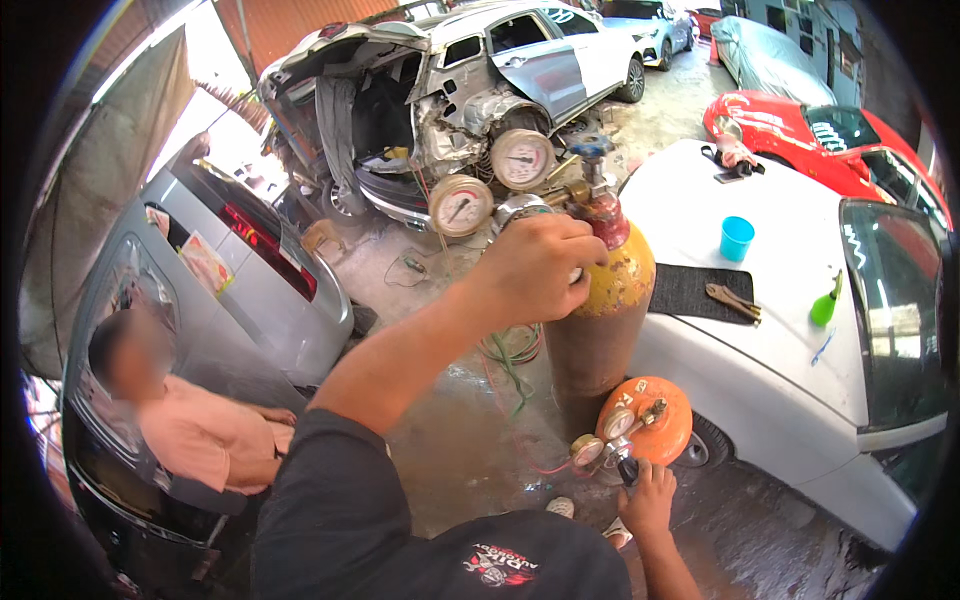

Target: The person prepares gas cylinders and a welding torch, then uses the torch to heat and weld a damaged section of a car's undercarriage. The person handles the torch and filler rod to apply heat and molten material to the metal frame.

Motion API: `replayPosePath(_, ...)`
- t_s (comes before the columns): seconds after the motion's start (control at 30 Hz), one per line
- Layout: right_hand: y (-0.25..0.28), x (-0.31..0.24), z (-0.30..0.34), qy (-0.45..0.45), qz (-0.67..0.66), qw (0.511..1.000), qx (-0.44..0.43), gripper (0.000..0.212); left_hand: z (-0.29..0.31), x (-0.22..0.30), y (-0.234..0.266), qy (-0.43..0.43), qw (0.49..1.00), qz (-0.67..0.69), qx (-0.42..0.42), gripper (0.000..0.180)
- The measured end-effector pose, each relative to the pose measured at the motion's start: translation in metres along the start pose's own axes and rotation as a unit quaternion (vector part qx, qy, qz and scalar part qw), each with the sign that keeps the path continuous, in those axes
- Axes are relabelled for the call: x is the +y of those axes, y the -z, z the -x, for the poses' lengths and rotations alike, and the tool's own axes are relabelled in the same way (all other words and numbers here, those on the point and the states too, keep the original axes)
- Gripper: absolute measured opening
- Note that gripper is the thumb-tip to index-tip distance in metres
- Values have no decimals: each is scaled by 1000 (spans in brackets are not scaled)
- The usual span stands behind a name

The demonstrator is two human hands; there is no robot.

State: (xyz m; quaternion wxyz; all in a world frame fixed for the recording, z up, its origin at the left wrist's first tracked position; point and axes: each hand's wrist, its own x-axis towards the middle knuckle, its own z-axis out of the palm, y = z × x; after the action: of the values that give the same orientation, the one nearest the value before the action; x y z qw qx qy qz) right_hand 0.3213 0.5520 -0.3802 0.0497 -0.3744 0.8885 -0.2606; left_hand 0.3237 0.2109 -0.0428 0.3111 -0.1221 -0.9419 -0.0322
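A tall gas cylinder (600, 340) stands upright before me, with chipped yellow paint at the top, a red neck and a blue valve handwheel (591, 146). Two round pressure gauges (462, 205) belong to the regulator at its neck. My left hand (540, 265) is closed in front of that regulator; its fingers curl beside the neck and hide what they grip. Lower down is a squat orange gas cylinder (662, 405) with a smaller two-gauge regulator (618, 424). My right hand (650, 498) closes on the black knob (628, 470) of this smaller regulator.
Hoses (512, 355) hang behind the tall cylinder. On the white car's hood (790, 330) at right are a blue cup (737, 238), a dark mat (690, 290), pliers (732, 300) and a green spray bottle (825, 308). A person (205, 430) sits at left. A damaged car (450, 110) stands behind.
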Motion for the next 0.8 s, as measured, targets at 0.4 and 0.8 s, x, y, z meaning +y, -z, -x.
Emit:
replayPosePath(0.4, -45, 66, 68, -164, -22, 975, -148, 92, -31, -1, 25, 47, 960, 16, -275, 40)
replayPosePath(0.8, -54, 85, 109, -232, -67, 875, -420, 85, 566, 149, -112, 339, 564, 231, -716, 37)
